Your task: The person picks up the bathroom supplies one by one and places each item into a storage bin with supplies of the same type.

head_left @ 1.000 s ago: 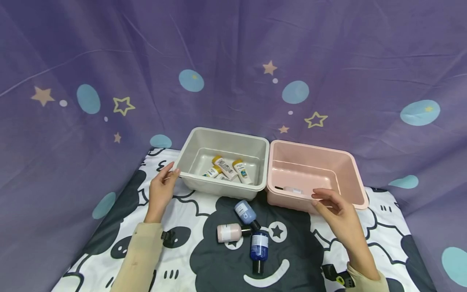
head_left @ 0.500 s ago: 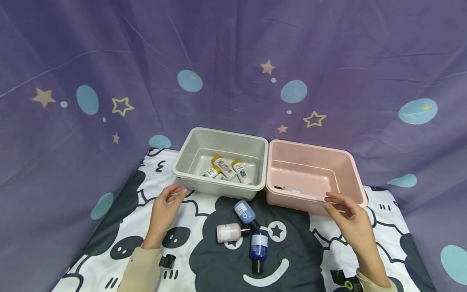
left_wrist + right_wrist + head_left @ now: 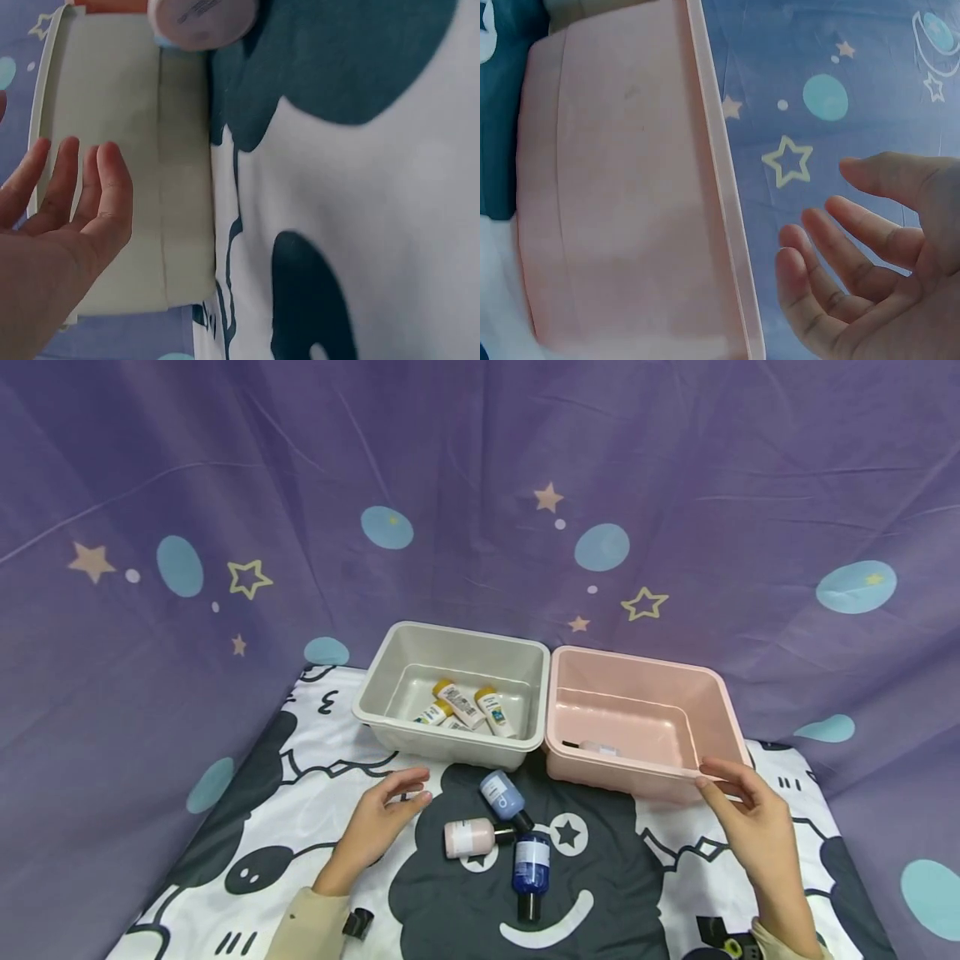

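Observation:
My left hand [image 3: 381, 818] hovers empty over the cloth, in front of the grey bin [image 3: 435, 745], its fingers loosely bent towards a pink bottle [image 3: 462, 839]. That bottle lies on its side, black cap to the right. Beside it lie a light blue bottle [image 3: 501, 793] and a dark blue bottle [image 3: 532, 866], both black-capped. In the left wrist view, the pink bottle's base [image 3: 206, 19] shows at the top. My right hand [image 3: 757, 831] is at the front right corner of the pink bin [image 3: 615, 775], holding nothing, fingers relaxed and spread.
Several white bottles [image 3: 495, 712] with yellow caps lie inside the grey bin. A small pale bottle [image 3: 600, 749] with a dark cap lies in the pink bin. Both bins stand side by side against a purple curtain [image 3: 480, 485], on a black-and-white patterned cloth [image 3: 450, 935].
My left hand has left the grey bin's front left corner and moved right and nearer, towards the bottles. My right hand has slid right along the pink bin's front rim.

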Demonstrator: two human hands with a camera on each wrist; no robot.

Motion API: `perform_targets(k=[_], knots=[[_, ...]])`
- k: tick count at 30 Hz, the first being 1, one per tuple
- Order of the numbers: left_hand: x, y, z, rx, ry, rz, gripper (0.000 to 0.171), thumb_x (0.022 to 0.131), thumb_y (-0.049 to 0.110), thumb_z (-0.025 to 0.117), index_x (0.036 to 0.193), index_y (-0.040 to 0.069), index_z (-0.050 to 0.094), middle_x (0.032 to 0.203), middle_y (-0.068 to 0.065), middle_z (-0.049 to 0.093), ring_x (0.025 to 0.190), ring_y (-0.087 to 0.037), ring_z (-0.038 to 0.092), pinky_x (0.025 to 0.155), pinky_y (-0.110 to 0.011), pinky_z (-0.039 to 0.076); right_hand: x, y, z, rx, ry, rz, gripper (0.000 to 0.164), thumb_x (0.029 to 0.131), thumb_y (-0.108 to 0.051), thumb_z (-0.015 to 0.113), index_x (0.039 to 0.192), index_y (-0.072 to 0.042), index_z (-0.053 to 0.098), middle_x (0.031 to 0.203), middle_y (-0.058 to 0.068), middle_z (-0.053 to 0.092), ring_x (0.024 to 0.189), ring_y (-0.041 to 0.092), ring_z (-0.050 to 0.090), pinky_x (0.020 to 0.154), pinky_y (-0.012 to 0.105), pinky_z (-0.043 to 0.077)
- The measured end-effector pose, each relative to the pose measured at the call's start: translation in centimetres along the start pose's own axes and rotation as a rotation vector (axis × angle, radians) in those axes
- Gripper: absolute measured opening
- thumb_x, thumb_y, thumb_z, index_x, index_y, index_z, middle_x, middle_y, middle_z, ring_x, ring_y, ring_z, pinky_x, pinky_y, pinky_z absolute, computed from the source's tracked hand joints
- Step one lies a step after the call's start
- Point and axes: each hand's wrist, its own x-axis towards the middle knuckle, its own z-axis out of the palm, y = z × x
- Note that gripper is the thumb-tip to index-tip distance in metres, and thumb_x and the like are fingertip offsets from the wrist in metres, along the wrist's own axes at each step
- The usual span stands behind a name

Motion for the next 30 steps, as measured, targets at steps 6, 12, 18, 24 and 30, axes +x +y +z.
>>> perform_targets(k=[6, 12, 18, 24, 30], knots=[[-0.4, -0.7, 1.2, -0.028, -0.117, -0.009, 0.042, 0.093, 0.021, 0.075, 0.13, 0.004, 0.064, 0.127, -0.01, 0.064, 0.118, -0.037, 0.059, 0.086, -0.03, 0.055, 0.3, 1.0, -0.8, -0.001, 0.114, 0.05, 0.035, 0.091, -0.009, 0.075, 0.124, 0.0, 0.068, 0.11, -0.006, 0.069, 0.088, -0.003, 0.062, 0.07, 0.009, 0.047], [-0.6, -1.5, 1.9, 0.018, -0.197, -0.03, 0.042, 0.092, 0.025, 0.076, 0.129, 0.007, 0.065, 0.128, -0.01, 0.063, 0.117, -0.033, 0.059, 0.086, -0.029, 0.054, 0.7, 2.0, -1.2, -0.085, 0.206, 0.121, 0.036, 0.092, -0.016, 0.075, 0.126, -0.007, 0.07, 0.117, 0.002, 0.061, 0.086, -0.008, 0.057, 0.066, 0.007, 0.043], [-0.7, -2.1, 2.0, 0.085, -0.266, -0.022, 0.042, 0.093, 0.03, 0.075, 0.128, 0.008, 0.066, 0.125, -0.007, 0.064, 0.114, -0.029, 0.06, 0.085, -0.03, 0.054, 1.2, 3.4, -1.0, -0.076, 0.262, 0.196, 0.037, 0.094, -0.019, 0.071, 0.128, -0.006, 0.068, 0.117, 0.002, 0.055, 0.093, -0.001, 0.055, 0.069, 0.006, 0.042], [-0.6, -2.8, 2.2, 0.107, -0.351, -0.01, 0.045, 0.092, 0.032, 0.075, 0.128, 0.006, 0.065, 0.123, -0.005, 0.064, 0.109, -0.025, 0.061, 0.084, -0.029, 0.054, 1.7, 4.9, -0.4, -0.027, 0.299, 0.251, 0.038, 0.094, -0.018, 0.07, 0.13, -0.007, 0.067, 0.122, 0.003, 0.056, 0.097, 0.004, 0.056, 0.071, 0.008, 0.042], [-0.8, -2.7, 2.2, 0.09, -0.397, 0.009, 0.046, 0.091, 0.027, 0.077, 0.129, 0.005, 0.065, 0.122, -0.006, 0.064, 0.107, -0.024, 0.062, 0.083, -0.03, 0.054, 2.0, 5.6, 0.0, 0.21, 0.327, 0.304, 0.037, 0.093, -0.007, 0.069, 0.13, -0.002, 0.065, 0.118, 0.002, 0.061, 0.09, 0.002, 0.061, 0.067, 0.01, 0.048]])
